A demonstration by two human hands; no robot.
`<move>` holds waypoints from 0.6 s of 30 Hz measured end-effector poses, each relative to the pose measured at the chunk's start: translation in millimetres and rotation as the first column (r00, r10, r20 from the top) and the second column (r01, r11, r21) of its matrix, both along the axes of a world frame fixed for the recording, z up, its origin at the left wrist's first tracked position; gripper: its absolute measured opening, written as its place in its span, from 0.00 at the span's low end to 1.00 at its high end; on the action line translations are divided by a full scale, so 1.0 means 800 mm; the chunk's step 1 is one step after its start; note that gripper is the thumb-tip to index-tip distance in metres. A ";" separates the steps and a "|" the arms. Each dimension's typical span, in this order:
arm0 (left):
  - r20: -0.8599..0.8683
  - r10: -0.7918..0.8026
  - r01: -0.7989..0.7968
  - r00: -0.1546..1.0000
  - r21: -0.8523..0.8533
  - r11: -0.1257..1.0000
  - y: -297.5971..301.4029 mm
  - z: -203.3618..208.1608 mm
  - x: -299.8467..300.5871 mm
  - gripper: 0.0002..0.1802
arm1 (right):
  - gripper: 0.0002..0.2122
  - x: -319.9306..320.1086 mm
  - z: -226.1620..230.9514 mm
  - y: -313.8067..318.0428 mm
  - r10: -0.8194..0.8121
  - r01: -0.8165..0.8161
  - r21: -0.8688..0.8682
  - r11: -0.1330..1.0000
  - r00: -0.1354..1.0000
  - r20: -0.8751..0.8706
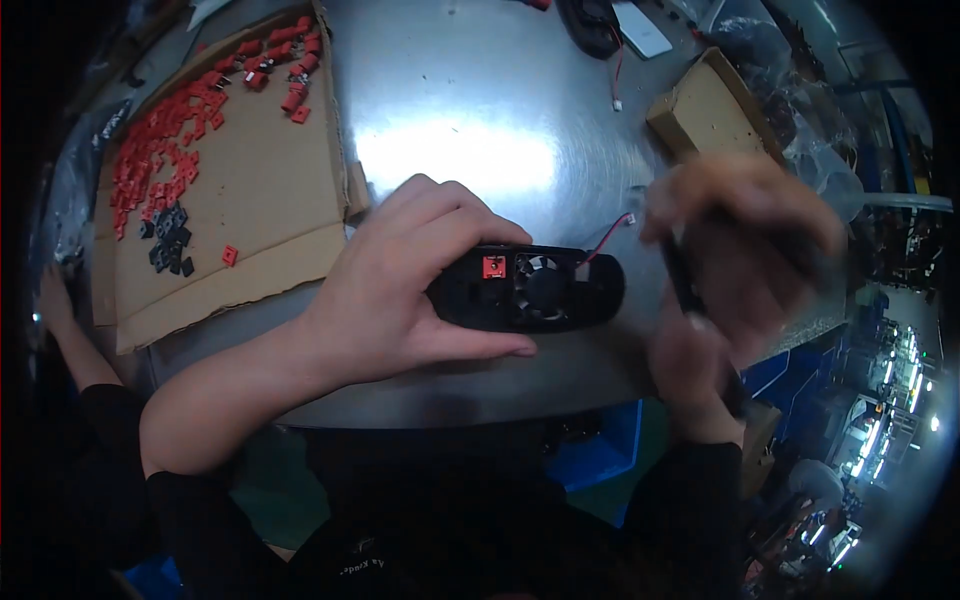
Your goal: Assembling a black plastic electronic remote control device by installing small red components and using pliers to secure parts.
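My left hand (415, 270) grips an oblong black plastic housing (600, 300) from its left side, fingers along the far edge and thumb along the near edge. Set in the housing are a small round black fan (542, 288) and a red square piece (494, 267). A thin red wire (604, 238) with a white connector runs from its right end. To the right, apart from the housing, my right hand (735, 270) is smeared by motion. It is closed around a dark rod-shaped tool (682, 275), whose exact kind is too blurred to tell.
A cardboard tray (270, 180) on the left of the metal table holds many red pieces (185, 125) and some black pieces (170, 240). At the back right are another black housing (590, 25), a white flat rectangle (642, 30) and a cardboard box (715, 105). Another person's hand (55, 300) shows far left.
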State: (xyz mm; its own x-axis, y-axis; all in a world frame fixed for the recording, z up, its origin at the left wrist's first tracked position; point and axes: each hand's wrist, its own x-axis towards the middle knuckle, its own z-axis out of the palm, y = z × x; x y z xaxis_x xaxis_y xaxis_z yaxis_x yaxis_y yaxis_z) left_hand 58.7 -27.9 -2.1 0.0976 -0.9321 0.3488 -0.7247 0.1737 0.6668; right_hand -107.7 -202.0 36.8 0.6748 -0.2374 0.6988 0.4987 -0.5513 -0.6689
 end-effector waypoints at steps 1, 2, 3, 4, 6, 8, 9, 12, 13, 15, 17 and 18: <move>-0.105 -0.046 0.044 0.993 -0.018 0.999 0.004 0.006 0.002 0.34 | 0.34 0.001 0.013 0.011 -0.228 0.222 -0.054 0.974 0.962 -0.148; -0.208 -0.093 0.088 0.974 -0.030 0.996 0.003 0.009 0.004 0.37 | 0.30 0.002 0.017 -0.010 -0.189 0.144 -0.181 0.973 0.946 -0.264; -0.193 -0.086 0.081 0.977 -0.037 0.996 0.002 0.011 0.006 0.37 | 0.30 0.002 0.023 -0.011 -0.122 0.128 -0.015 0.992 0.895 -0.429; -0.207 -0.104 0.082 0.973 -0.115 0.990 0.000 0.011 0.009 0.39 | 0.29 0.002 0.031 -0.009 -0.028 0.136 0.149 0.980 0.821 -0.570; -0.202 -0.107 0.069 0.974 -0.186 0.980 0.003 0.008 0.014 0.40 | 0.24 0.005 0.027 -0.015 0.225 0.069 0.433 0.899 0.775 -0.590; -0.378 -0.078 -0.001 0.923 -0.206 0.979 0.006 0.007 0.018 0.40 | 0.16 0.003 0.025 -0.025 0.392 -0.094 0.499 0.862 0.747 -0.537; -0.366 -0.076 -0.005 0.927 -0.215 0.977 0.007 0.004 0.017 0.40 | 0.16 0.002 0.024 -0.023 0.425 -0.070 0.563 0.823 0.734 -0.529; -0.486 -0.193 0.010 0.852 -0.354 0.935 0.010 0.004 0.019 0.44 | 0.14 -0.002 0.013 -0.005 0.476 -0.021 0.724 0.689 0.767 -0.431; -0.481 -0.199 0.034 0.854 -0.330 0.943 0.012 0.007 0.022 0.45 | 0.14 -0.001 0.007 -0.002 0.461 -0.008 0.764 0.646 0.801 -0.381; -0.508 -0.166 0.018 0.845 -0.283 0.959 0.018 0.009 0.022 0.43 | 0.13 -0.001 0.009 0.005 0.506 0.020 0.864 0.504 0.804 -0.313; -0.542 -0.177 0.043 0.822 -0.251 0.967 0.025 0.016 0.020 0.43 | 0.14 0.000 -0.003 0.007 0.526 -0.032 0.894 0.447 0.818 -0.234; -0.590 -0.190 0.070 0.785 -0.220 0.973 0.026 0.019 0.019 0.42 | 0.14 -0.001 -0.008 0.008 0.537 -0.066 0.919 0.389 0.827 -0.167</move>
